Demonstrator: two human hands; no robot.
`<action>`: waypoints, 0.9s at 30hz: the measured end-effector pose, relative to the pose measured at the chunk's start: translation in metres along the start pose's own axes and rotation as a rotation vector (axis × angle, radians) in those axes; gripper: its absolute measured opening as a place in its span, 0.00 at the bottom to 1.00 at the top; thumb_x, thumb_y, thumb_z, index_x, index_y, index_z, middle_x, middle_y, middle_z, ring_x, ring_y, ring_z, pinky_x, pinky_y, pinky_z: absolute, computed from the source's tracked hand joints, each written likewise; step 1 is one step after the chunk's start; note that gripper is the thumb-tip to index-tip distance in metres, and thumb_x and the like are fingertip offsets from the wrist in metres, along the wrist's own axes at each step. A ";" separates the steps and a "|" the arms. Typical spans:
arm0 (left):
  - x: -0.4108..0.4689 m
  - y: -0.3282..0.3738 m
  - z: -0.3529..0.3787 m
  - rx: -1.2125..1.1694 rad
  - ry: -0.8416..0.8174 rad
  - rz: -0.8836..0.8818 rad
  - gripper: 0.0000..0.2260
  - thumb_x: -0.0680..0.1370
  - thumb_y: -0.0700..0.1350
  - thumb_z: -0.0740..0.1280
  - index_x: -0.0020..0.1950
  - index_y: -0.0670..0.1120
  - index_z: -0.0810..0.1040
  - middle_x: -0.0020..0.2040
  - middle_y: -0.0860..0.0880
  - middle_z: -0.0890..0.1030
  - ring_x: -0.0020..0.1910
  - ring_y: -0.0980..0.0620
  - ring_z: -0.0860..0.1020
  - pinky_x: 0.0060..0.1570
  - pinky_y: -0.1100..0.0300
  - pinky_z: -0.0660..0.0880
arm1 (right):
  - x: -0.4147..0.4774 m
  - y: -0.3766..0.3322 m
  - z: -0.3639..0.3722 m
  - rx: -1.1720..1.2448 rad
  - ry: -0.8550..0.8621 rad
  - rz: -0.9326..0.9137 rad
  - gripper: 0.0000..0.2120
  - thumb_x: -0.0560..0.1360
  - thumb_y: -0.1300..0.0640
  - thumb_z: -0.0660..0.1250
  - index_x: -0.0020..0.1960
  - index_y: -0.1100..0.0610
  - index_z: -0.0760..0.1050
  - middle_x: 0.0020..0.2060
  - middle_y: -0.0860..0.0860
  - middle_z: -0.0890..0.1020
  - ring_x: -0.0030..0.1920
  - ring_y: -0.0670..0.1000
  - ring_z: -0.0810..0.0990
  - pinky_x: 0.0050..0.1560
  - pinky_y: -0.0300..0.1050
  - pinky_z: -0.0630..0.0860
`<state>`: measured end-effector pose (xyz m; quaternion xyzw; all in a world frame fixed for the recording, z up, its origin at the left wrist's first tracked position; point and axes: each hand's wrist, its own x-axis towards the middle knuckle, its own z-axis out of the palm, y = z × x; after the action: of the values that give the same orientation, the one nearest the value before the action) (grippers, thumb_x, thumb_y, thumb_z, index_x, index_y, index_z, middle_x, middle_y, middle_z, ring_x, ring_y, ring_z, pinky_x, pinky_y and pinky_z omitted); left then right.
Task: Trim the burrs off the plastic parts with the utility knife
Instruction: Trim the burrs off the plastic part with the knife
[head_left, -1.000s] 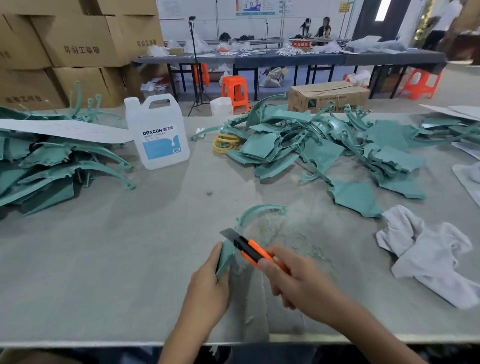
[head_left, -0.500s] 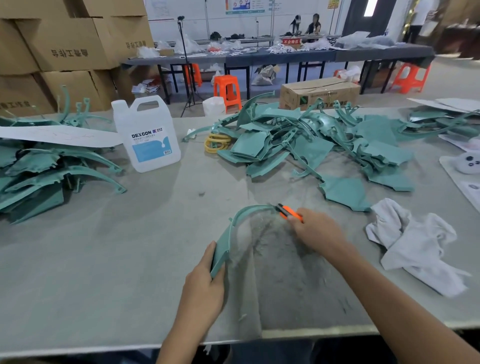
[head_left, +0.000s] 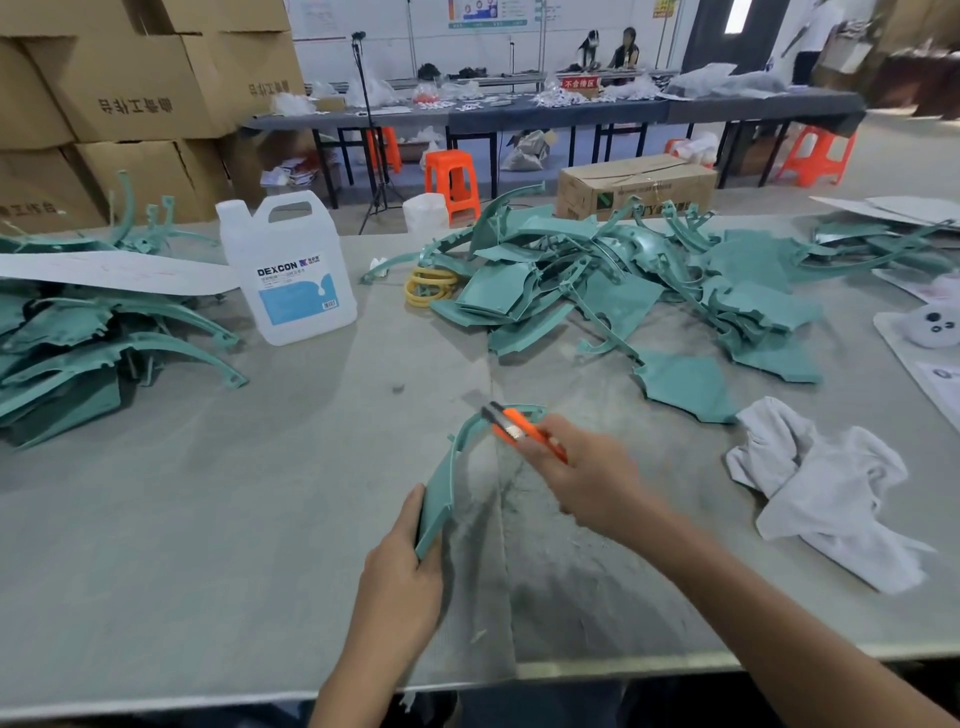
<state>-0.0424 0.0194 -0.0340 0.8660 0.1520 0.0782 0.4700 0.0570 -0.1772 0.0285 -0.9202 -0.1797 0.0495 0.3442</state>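
Tabletop (head_left: 208, 519): left hand (head_left: 400, 587) grips part (head_left: 441, 488), right hand (head_left: 587, 483) holds knife (head_left: 524, 431) at edge.

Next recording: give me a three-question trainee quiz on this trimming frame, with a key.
1. True or false: the left hand grips the near end of the curved part.
2. The right hand holds: A) the jug B) the knife C) the rag.
3. Fill in: the knife's blade sits at the part's ___ half (near/far).

Key: 1 true; 2 B; 3 far.
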 end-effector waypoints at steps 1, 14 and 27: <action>0.000 0.000 0.000 -0.005 0.009 0.004 0.21 0.83 0.47 0.61 0.77 0.59 0.67 0.61 0.61 0.77 0.54 0.60 0.74 0.53 0.62 0.68 | 0.000 -0.006 0.008 -0.007 -0.013 -0.029 0.13 0.83 0.40 0.58 0.49 0.47 0.72 0.32 0.49 0.79 0.30 0.52 0.80 0.32 0.51 0.79; 0.001 0.005 -0.005 -0.087 0.002 -0.044 0.19 0.84 0.49 0.59 0.76 0.55 0.69 0.67 0.53 0.79 0.64 0.52 0.76 0.68 0.52 0.71 | 0.052 0.080 -0.024 -0.561 0.048 0.299 0.16 0.85 0.45 0.54 0.50 0.57 0.70 0.46 0.57 0.81 0.41 0.57 0.77 0.40 0.48 0.73; 0.000 -0.001 0.004 -0.021 0.008 -0.026 0.20 0.83 0.46 0.62 0.73 0.64 0.69 0.54 0.71 0.78 0.49 0.68 0.77 0.44 0.73 0.69 | 0.009 -0.043 -0.062 -0.359 -0.341 -0.310 0.09 0.79 0.36 0.63 0.47 0.39 0.76 0.34 0.46 0.79 0.32 0.44 0.75 0.33 0.41 0.69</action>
<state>-0.0419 0.0170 -0.0374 0.8586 0.1644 0.0771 0.4794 0.0655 -0.1816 0.1037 -0.9063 -0.3796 0.1178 0.1440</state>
